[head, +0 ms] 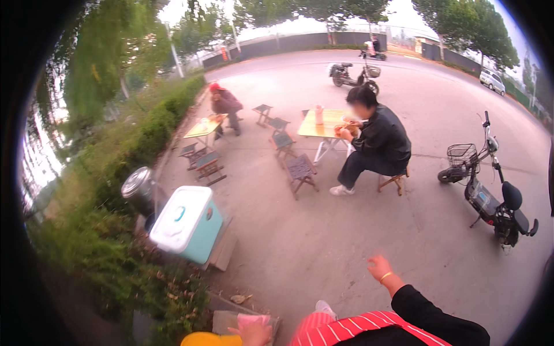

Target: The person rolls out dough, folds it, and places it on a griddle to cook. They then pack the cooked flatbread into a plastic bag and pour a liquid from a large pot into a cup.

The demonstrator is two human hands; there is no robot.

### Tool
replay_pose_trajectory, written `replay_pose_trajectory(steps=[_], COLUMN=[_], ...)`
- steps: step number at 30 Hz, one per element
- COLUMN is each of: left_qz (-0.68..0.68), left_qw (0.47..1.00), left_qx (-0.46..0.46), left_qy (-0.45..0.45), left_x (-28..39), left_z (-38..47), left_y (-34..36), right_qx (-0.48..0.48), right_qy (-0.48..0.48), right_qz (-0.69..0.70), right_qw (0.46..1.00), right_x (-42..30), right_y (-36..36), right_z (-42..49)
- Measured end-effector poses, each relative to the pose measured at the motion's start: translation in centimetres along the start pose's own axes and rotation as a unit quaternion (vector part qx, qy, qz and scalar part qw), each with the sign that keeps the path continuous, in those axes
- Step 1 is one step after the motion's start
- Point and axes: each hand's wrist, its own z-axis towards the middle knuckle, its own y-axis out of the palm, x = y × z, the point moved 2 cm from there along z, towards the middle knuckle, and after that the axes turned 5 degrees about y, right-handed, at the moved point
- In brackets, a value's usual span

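Observation:
At the bottom left of the head view, my left hand (255, 332) is around a pink cloth (252, 319), or something that looks like one, beside a yellow object (210, 339) cut off by the picture's edge. My right hand (379, 267), with a yellow bracelet on its wrist, is stretched out over the pavement with its fingers apart and nothing in it. A red striped apron (363, 326) covers my front. Ahead on the left stands a teal cooler box (197, 225) with a white lid.
A lidded metal pot (138, 184) stands by the hedge (160, 125). Ahead, a person in black (381, 134) sits at a folding table (322, 116); another person (225, 104) sits at a second table (203, 128). Folding stools (301, 168) stand between them. An electric scooter (484, 199) is parked right.

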Motion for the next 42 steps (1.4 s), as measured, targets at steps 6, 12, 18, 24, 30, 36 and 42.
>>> replay_pose_trajectory(steps=[6, 12, 18, 24, 30, 36, 42], left_qz=[-0.178, -0.750, -0.867, -0.833, -0.777, -0.779, -0.614], left_qw=[0.983, 0.631, 0.320, 0.175, 0.113, 0.012, -0.002], left_qx=[0.048, 0.140, 0.247, 0.316, 0.364, 0.398, 0.488], left_qy=[-0.008, -0.141, -0.292, -0.418, -0.501, -0.484, -0.620], left_x=[2.3, -1.0, -9.4, -17.6, -24.5, -28.2, -27.3], left_z=[19.0, 39.7, 54.1, 60.4, 64.6, 68.9, 69.6], left_y=[-13.0, -21.3, -25.5, -26.6, -24.2, -23.2, -26.7], right_qx=[-0.358, -0.436, -0.418, -0.217, -0.350, -0.571, -0.645], right_qy=[0.211, 0.239, 0.025, -0.158, -0.249, -0.437, -0.413], right_qz=[-0.233, -0.274, -0.304, -0.206, 0.185, 0.055, -0.036], right_qw=[0.879, 0.823, 0.856, 0.941, 0.884, 0.693, 0.642], right_x=[15.8, 18.1, 7.8, -27.1, -68.1, -85.7, -95.2], right_y=[5.9, 9.2, 16.7, 26.7, 41.9, 53.0, 64.1], right_z=[-4.1, 5.7, 45.0, 80.6, 87.9, 77.4, 73.9])
